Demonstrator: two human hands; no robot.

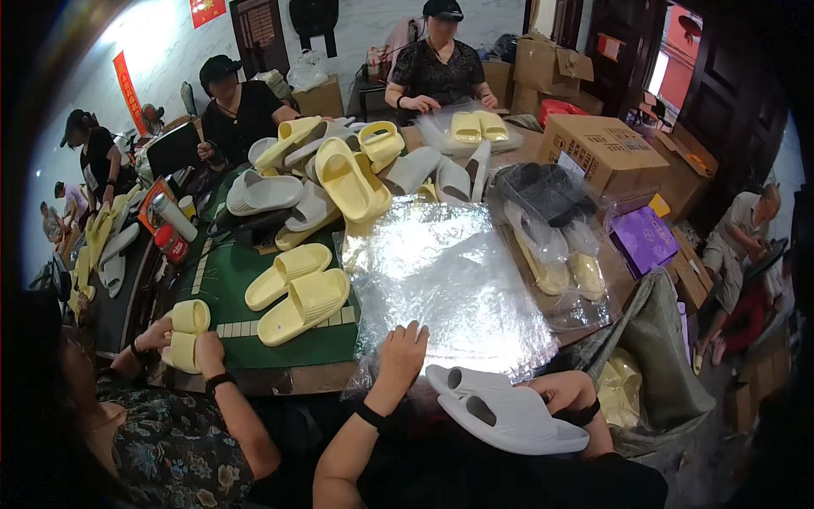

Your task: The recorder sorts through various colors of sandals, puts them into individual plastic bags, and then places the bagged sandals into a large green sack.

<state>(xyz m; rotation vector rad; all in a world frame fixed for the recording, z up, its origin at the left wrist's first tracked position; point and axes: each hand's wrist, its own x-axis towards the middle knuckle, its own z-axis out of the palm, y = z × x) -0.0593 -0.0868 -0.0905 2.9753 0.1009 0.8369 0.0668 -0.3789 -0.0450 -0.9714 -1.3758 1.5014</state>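
A pair of grey slides is held low at the front right, one slide against the other. My right hand is closed on the pair from behind, its fingers partly hidden by the slides. My left hand rests on the near edge of a shiny stack of clear plastic bags, fingers stretched forward and slightly apart. Left of the bags, a pair of yellow slides lies on the green table mat. Beyond them is a heap of grey slides and yellow slides.
Bagged slides and a dark tray lie right of the bags. Cardboard boxes and a purple box stand farther right, above an open sack. At left, a co-worker's hands hold yellow slides. Others work across the table.
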